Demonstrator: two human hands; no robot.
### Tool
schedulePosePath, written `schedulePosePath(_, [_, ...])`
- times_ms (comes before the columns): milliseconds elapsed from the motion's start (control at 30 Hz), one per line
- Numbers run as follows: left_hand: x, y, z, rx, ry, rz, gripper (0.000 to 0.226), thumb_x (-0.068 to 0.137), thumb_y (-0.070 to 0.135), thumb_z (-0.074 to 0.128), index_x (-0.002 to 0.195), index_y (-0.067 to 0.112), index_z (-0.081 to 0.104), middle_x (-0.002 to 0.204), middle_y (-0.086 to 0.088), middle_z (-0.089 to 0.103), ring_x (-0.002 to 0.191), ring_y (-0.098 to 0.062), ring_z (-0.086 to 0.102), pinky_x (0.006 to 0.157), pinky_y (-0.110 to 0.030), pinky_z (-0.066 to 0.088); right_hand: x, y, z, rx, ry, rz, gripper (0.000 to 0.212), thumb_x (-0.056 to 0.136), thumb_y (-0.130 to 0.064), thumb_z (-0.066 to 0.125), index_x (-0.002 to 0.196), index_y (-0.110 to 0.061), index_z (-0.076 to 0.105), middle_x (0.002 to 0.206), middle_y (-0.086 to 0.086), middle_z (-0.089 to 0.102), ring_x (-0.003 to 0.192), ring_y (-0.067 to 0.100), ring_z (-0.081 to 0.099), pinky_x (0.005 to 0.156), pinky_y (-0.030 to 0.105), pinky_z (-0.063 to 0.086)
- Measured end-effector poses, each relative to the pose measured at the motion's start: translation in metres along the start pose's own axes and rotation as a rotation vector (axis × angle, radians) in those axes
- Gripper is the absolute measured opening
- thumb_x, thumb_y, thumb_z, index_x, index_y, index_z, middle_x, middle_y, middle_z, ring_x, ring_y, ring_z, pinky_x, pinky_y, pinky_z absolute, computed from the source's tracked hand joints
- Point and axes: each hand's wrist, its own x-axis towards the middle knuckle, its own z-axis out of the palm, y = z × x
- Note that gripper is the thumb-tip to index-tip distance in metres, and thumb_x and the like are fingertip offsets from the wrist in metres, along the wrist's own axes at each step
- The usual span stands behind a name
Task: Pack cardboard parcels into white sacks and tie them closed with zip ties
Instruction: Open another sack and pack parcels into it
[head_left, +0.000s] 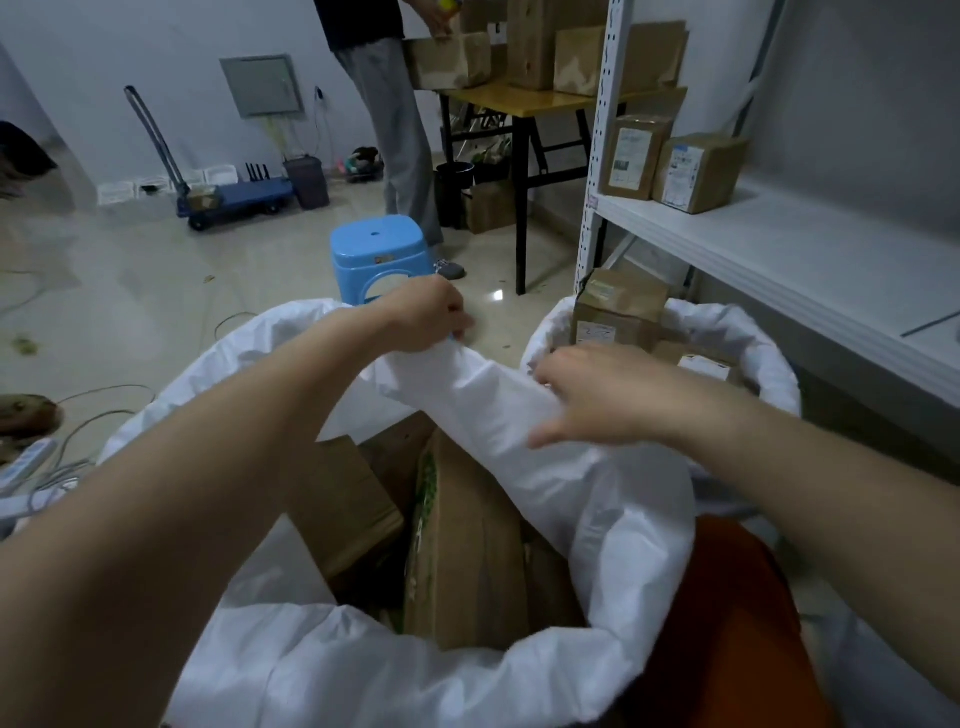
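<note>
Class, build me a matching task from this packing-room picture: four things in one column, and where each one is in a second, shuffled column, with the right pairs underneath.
Things:
1. near white sack
2. blue stool
3. two labelled parcels
4. blue hand trolley

Places:
A. on the white shelf
B. by the far wall
C. gripped at its rim by the left hand and the right hand
D. on the floor beyond the left hand

Pairs: 1-C, 2-D, 3-A, 4-B
</note>
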Motion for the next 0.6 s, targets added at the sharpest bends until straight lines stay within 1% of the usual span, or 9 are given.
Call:
schedulePosePath(67, [0.0,0.0,-0.003,0.047,-0.004,-0.046,0.025,0.094,0.031,0.052,0.106,0.012,0.064,0.103,-0.007,0.062,0.089,-0.021,0.056,0.078,-0.033,0.046,0.007,0.006,0.008,-0.011,0.012,0.037,0.03,0.085,-0.039,0.063,0.078,-0.011,0.056,0.079,0.002,0.058,0.073,0.021,0.056,0.063,0.035,0.046])
schedulePosePath(133, [-0.01,0.009,-0.008,0.03,0.154,-0.046,0.025,0.094,0.032,0.052,0.105,0.012,0.063,0.104,-0.007,0.062,0.086,-0.018,0.053,0.072,-0.03,0.042,0.013,0.017,0.005,0.401,-0.083,0.057,0.022,0.087,-0.02,0.063,0.067,-0.01,0.058,0.066,0.003,0.054,0.06,0.016,0.05,0.054,0.029,0.04])
schedulePosePath(200, [-0.027,0.024,-0.009,0.0,0.34,0.095,0.027,0.095,0.035,0.049,0.105,0.013,0.061,0.105,-0.005,0.061,0.088,-0.017,0.054,0.073,-0.03,0.043,0.017,0.021,0.001,0.858,-0.192,0.087,0.019,0.087,-0.006,0.064,0.068,-0.009,0.065,0.059,0.001,0.056,0.053,0.01,0.048,0.05,0.02,0.04])
schedulePosePath(267, [-0.046,0.04,-0.011,-0.125,0.217,0.272,0.033,0.097,0.038,0.043,0.111,0.014,0.061,0.109,-0.003,0.061,0.096,-0.017,0.057,0.082,-0.033,0.048,0.02,0.023,0.002,1.087,-0.223,0.082,0.016,0.086,0.0,0.063,0.073,-0.007,0.068,0.059,0.001,0.059,0.052,0.009,0.052,0.049,0.018,0.043])
schedulePosePath(333, [-0.056,0.046,-0.008,-0.137,-0.021,0.301,0.035,0.1,0.036,0.036,0.113,0.016,0.061,0.11,-0.003,0.062,0.098,-0.016,0.056,0.085,-0.032,0.045,0.022,0.022,0.004,1.214,-0.227,0.076,0.012,0.087,0.001,0.061,0.078,-0.004,0.067,0.065,0.005,0.06,0.056,0.012,0.055,0.053,0.019,0.047])
schedulePosePath(433, [-0.051,0.041,0.003,0.014,-0.042,0.228,0.031,0.101,0.035,0.036,0.1,0.016,0.061,0.098,-0.002,0.059,0.084,-0.013,0.052,0.074,-0.026,0.036,0.02,0.02,0.005,1.365,-0.239,0.118,0.008,0.089,-0.004,0.059,0.088,-0.002,0.068,0.077,0.01,0.064,0.067,0.018,0.058,0.062,0.025,0.051])
schedulePosePath(500, [-0.043,0.038,0.01,0.117,0.005,0.188,0.031,0.1,0.036,0.037,0.1,0.016,0.061,0.095,-0.002,0.058,0.08,-0.012,0.051,0.07,-0.027,0.036,0.017,0.015,0.003,1.263,-0.116,0.151,0.011,0.089,-0.011,0.063,0.094,-0.004,0.07,0.085,0.011,0.068,0.077,0.022,0.063,0.071,0.031,0.054])
schedulePosePath(567, [-0.033,0.031,0.013,0.27,0.013,0.135,0.031,0.1,0.037,0.036,0.099,0.015,0.058,0.094,-0.003,0.057,0.079,-0.014,0.051,0.066,-0.029,0.037,0.011,0.008,-0.004,0.704,0.14,0.142,0.02,0.089,-0.029,0.064,0.097,-0.012,0.07,0.093,0.006,0.069,0.089,0.022,0.064,0.08,0.038,0.054])
schedulePosePath(600, [-0.027,0.026,0.011,0.335,0.004,0.098,0.033,0.1,0.037,0.035,0.102,0.014,0.058,0.092,-0.003,0.055,0.078,-0.015,0.05,0.064,-0.03,0.037,0.006,0.004,-0.008,0.37,0.254,0.135,0.029,0.087,-0.042,0.063,0.096,-0.015,0.068,0.093,0.003,0.066,0.09,0.022,0.061,0.077,0.038,0.051])
